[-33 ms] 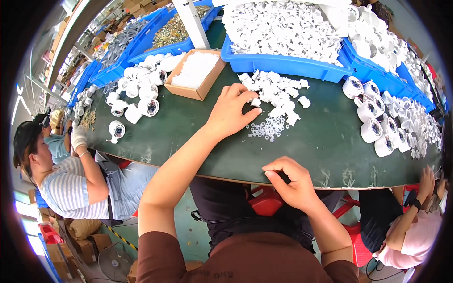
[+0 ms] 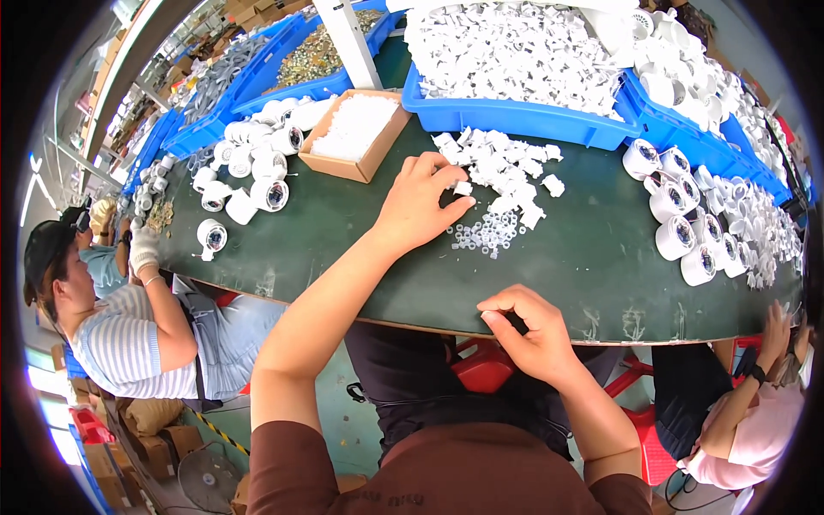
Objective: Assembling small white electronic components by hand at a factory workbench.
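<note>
Over the green table, my left hand reaches to the near-left side of a loose heap of small white plastic parts. Its thumb and forefinger are spread apart. One small white piece sits right beneath the forefinger; whether it is touched or lying on the table I cannot tell. Close to that thumb lies a cluster of small translucent rings. At the table's front edge, my right hand is curled, thumb and forefinger tips brought together. Anything pinched there is too small or hidden to make out.
Behind the heap stands a blue bin full of white parts. A cardboard box of white pieces is at left, beside white round lamp-like units. More such units stand right. A seated co-worker is at left, another at right.
The small white piece under my left forefinger and the left thumb tip have shifted very slightly to the left. My right hand looks unmoved.
</note>
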Tool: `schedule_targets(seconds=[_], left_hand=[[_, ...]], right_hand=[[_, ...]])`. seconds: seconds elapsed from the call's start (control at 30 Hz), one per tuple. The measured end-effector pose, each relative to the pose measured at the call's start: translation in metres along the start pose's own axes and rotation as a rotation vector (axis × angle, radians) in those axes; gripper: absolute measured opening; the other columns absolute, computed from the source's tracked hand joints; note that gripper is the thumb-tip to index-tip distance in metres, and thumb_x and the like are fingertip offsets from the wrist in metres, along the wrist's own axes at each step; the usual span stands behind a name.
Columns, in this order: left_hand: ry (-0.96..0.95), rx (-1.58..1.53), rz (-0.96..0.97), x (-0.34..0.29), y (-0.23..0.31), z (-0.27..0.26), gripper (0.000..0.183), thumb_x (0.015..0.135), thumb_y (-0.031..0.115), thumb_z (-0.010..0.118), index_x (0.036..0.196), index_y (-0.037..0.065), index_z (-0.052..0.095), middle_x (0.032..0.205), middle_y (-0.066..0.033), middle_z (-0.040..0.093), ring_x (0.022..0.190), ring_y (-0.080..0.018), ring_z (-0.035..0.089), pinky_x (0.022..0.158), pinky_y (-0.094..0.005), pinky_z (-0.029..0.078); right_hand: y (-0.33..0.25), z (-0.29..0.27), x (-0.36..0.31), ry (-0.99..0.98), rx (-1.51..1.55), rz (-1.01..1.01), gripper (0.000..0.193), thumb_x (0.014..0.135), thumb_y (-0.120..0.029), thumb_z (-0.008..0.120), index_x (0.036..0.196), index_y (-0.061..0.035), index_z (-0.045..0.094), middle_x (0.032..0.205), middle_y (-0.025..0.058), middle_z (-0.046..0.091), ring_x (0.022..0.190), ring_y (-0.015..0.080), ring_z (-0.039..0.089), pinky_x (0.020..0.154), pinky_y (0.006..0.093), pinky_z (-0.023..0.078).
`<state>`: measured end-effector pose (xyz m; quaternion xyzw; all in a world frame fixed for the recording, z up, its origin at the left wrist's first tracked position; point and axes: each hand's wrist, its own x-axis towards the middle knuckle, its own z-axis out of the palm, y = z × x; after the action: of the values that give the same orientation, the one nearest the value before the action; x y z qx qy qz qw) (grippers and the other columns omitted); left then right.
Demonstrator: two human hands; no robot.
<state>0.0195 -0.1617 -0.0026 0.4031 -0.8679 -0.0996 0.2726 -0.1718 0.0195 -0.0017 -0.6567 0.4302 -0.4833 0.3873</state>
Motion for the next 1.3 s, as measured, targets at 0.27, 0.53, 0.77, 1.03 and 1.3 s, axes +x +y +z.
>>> schedule_targets(seconds=[0.27, 0.53, 0.77, 1.03, 1.3], left_hand=[[0.095, -0.036, -0.104, 0.001, -0.022, 0.004, 0.028, 0.086, 0.012, 0.072, 0.113, 0.01, 0.068, 0.12, -0.0096, 0.057, 0.114, -0.0327, 0.049, 0.097, -0.041, 0.048], [0.21, 0.076, -0.052, 0.016, -0.03, 0.022, 0.021, 0.084, 0.019, 0.076, 0.105, 0.012, 0.076, 0.115, -0.005, 0.061, 0.118, -0.0287, 0.048, 0.103, -0.0425, 0.037], [0.206, 0.115, -0.151, 0.028, -0.03, 0.023, 0.011, 0.083, 0.023, 0.078, 0.092, 0.017, 0.079, 0.104, 0.0, 0.068, 0.114, -0.0266, 0.052, 0.1, -0.0438, 0.036], [0.217, 0.1, -0.07, 0.014, 0.01, -0.005, 0.009, 0.083, 0.019, 0.075, 0.091, 0.014, 0.074, 0.099, -0.0011, 0.071, 0.102, -0.0245, 0.06, 0.097, -0.0412, 0.04], [-0.039, -0.1, 0.108, -0.006, 0.05, 0.003, 0.014, 0.089, 0.014, 0.07, 0.101, 0.012, 0.076, 0.091, -0.0036, 0.071, 0.089, -0.0244, 0.063, 0.088, -0.0395, 0.044]], right_hand=[[0.0, 0.001, 0.001, -0.005, -0.004, -0.004, 0.011, 0.093, 0.003, 0.067, 0.103, -0.0009, 0.069, 0.093, 0.0087, 0.068, 0.083, 0.0179, 0.064, 0.076, 0.0299, 0.052], [0.0, 0.002, 0.001, -0.005, -0.023, -0.017, 0.011, 0.092, 0.003, 0.068, 0.102, -0.0013, 0.069, 0.092, 0.0086, 0.068, 0.083, 0.0181, 0.064, 0.075, 0.0299, 0.052], [0.001, 0.003, -0.001, 0.006, -0.037, -0.024, 0.01, 0.093, 0.003, 0.068, 0.102, -0.0014, 0.069, 0.092, 0.0087, 0.068, 0.083, 0.0182, 0.064, 0.075, 0.0301, 0.052], [0.002, 0.0, 0.0, 0.015, -0.036, -0.019, 0.01, 0.093, 0.003, 0.067, 0.102, -0.0017, 0.069, 0.092, 0.009, 0.068, 0.082, 0.0192, 0.065, 0.075, 0.0307, 0.052], [0.0, 0.001, -0.001, -0.001, -0.087, -0.031, 0.011, 0.093, 0.003, 0.067, 0.102, -0.0026, 0.069, 0.091, 0.0091, 0.068, 0.083, 0.0199, 0.066, 0.075, 0.0311, 0.052]])
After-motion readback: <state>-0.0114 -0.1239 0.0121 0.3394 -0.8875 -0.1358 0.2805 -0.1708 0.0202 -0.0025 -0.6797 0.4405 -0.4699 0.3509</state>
